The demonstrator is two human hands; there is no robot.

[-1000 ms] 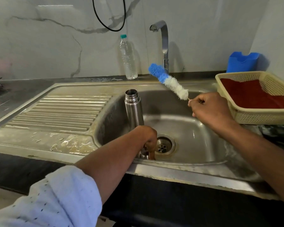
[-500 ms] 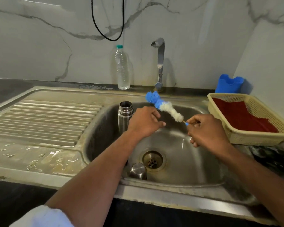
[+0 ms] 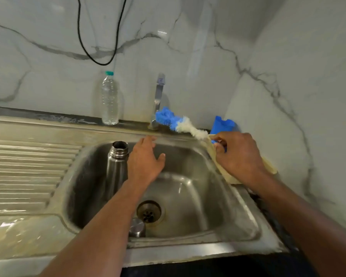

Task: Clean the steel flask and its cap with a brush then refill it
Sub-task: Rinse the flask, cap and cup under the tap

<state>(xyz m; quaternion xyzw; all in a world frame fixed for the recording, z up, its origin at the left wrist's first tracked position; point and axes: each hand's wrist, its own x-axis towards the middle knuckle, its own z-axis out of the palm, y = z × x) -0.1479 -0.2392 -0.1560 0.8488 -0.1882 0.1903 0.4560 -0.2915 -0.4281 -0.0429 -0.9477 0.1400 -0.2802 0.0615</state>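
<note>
The steel flask (image 3: 116,166) stands upright and uncapped at the left inside the sink basin (image 3: 198,196). Its steel cap (image 3: 137,226) lies on the basin floor by the drain (image 3: 149,211), partly behind my left forearm. My left hand (image 3: 146,160) hovers over the basin just right of the flask's neck, fingers spread and holding nothing. My right hand (image 3: 238,156) grips the handle of the blue and white bottle brush (image 3: 178,122), whose bristle head points up and left in front of the tap (image 3: 159,96).
A clear plastic water bottle (image 3: 109,98) with a green cap stands on the ledge behind the sink. A ribbed draining board (image 3: 28,170) lies to the left. A yellow basket (image 3: 268,166) and a blue holder (image 3: 223,124) sit at the right, mostly hidden by my right hand.
My left hand let go of the cap on the basin floor, rose beside the flask's neck and opened its fingers. My right hand carried the brush up toward the tap. The camera tilted upward.
</note>
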